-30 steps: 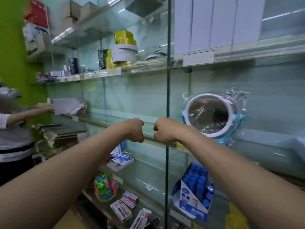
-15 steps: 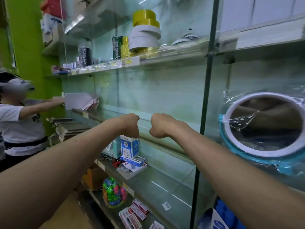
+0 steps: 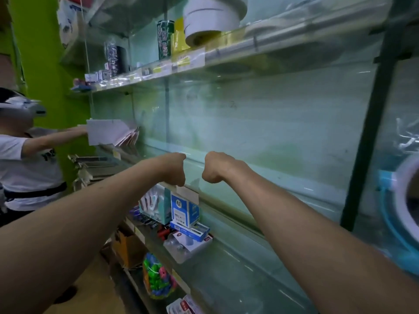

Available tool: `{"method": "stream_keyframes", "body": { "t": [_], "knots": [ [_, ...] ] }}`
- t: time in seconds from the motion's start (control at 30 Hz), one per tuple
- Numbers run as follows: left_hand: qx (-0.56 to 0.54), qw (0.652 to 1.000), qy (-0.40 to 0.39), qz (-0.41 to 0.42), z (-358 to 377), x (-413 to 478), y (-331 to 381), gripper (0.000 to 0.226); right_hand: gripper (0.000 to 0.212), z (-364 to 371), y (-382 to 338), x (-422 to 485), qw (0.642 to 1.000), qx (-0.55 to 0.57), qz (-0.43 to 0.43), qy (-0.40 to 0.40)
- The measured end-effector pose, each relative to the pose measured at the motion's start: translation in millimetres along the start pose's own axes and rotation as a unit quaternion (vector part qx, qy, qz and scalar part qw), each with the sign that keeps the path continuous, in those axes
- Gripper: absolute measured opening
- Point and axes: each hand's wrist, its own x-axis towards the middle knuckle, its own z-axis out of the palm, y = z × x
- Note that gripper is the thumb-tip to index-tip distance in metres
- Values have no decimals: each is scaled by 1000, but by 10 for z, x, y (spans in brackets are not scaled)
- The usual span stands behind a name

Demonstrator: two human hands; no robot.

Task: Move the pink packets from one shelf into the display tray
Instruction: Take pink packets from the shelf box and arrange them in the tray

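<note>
Down at the very bottom edge, on the lowest shelf, a few pinkish-white packets (image 3: 183, 306) lie flat, partly cut off from sight and well below both hands. Just above them a clear bag of coloured plastic pieces (image 3: 157, 280) sits on the shelf lip. Both bare forearms stretch out from the near corners towards the shelving. The left hand (image 3: 175, 170) and the right hand (image 3: 215, 168) are each balled into a fist with nothing in them, knuckles turned towards one another, close but with a gap between. Under the left fist stands a blue and white box (image 3: 184, 211), upright on a stack of flat boxes (image 3: 191, 231). At the right edge a round mirror (image 3: 405, 225) with a blue frame shows in part, with crinkled plastic wrap above it. The glass shelf (image 3: 283, 196) behind the fists is bare along this stretch. Further left another person (image 3: 27, 168) in a white shirt reaches out, holding a sheaf of white papers (image 3: 108, 134). On the upper shelf, farthest off, sit a white tape roll (image 3: 213, 18) and a dark can (image 3: 165, 39).
</note>
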Motion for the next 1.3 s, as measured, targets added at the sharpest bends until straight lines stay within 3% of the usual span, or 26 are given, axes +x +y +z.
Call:
{"method": "stream_keyframes", "body": {
  "t": [0.47, 0.87, 1.07, 1.3],
  "knots": [
    [1, 1000, -2, 7, 21, 800, -1081, 80, 20, 204, -893, 971, 1000, -9, -12, 9],
    [20, 998, -13, 63, -99, 1424, -2243, 80, 22, 357, -1860, 1648, 999, -4, 51, 5],
    [8, 997, -15, 69, -30, 1734, -2651, 80, 8, 445, -2165, 1998, 999, -21, 47, 5],
    [2, 999, -22, 49, 81, 2291, -3033, 79, 22, 566, -2366, 2607, 999, -37, 28, 10]
  ]
}}
